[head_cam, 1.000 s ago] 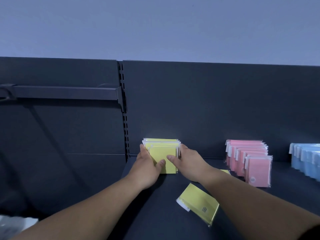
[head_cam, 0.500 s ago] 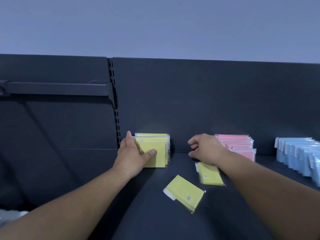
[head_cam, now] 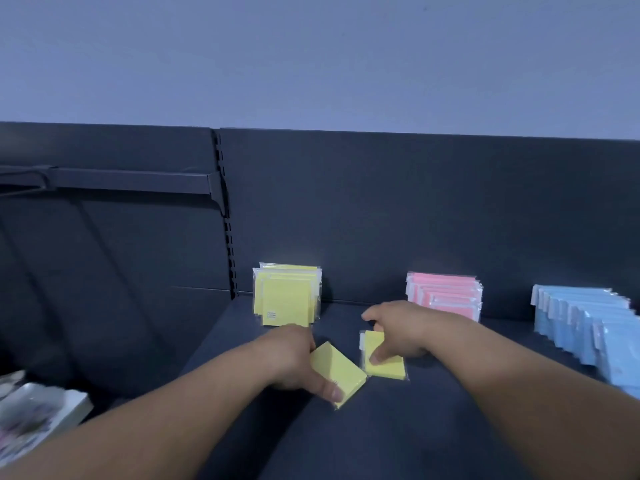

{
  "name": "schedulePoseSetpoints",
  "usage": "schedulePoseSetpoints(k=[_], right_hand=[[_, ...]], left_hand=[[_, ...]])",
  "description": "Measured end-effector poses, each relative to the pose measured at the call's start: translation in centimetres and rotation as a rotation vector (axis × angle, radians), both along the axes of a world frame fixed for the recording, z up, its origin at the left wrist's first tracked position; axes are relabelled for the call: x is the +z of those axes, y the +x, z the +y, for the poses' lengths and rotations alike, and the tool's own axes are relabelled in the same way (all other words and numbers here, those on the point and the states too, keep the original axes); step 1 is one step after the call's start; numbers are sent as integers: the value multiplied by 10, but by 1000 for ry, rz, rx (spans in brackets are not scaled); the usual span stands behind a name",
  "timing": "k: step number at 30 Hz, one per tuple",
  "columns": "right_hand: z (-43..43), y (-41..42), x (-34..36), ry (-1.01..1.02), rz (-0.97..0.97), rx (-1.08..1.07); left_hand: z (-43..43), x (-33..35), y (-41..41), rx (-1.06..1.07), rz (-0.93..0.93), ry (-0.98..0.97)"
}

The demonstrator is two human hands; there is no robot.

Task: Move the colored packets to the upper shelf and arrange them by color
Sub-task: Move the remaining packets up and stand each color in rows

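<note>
Feed is dim, blue-tinted, soft throughout. Your left hand (head_cam: 294, 362) and right hand (head_cam: 398, 334) smear with motion blur; blue packets (head_cam: 588, 327) stretch at the right edge.

Two yellow packets (head_cam: 341, 370) flat on shelf (head_cam: 381, 438)

Single head-worn wide-angle view, facing forward and slightly down, close over dark shelf (head_cam: 381, 427).
</note>
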State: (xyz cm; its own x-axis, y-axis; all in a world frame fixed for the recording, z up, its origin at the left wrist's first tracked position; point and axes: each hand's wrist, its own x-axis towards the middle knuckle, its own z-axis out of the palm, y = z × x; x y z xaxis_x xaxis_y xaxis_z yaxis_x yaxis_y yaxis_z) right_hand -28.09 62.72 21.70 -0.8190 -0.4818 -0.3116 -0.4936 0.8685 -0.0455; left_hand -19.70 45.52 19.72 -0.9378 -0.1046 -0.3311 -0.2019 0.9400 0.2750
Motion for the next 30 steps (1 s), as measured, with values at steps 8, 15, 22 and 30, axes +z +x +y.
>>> schedulePoseSetpoints(k=[8, 15, 22, 30], right_hand=[[16, 2, -13, -266, 21, -20], [24, 4, -18, -599, 39, -86], [10, 26, -7, -1084, -316, -218], [-15, 49, -19, -1050, -400, -85]], left_hand=[[2, -11, 9, 170, 92, 313], [-3, -16, 18, 322, 409, 799], [3, -13, 29, 174, 519, 812], [2, -27, 36, 165, 543, 749]])
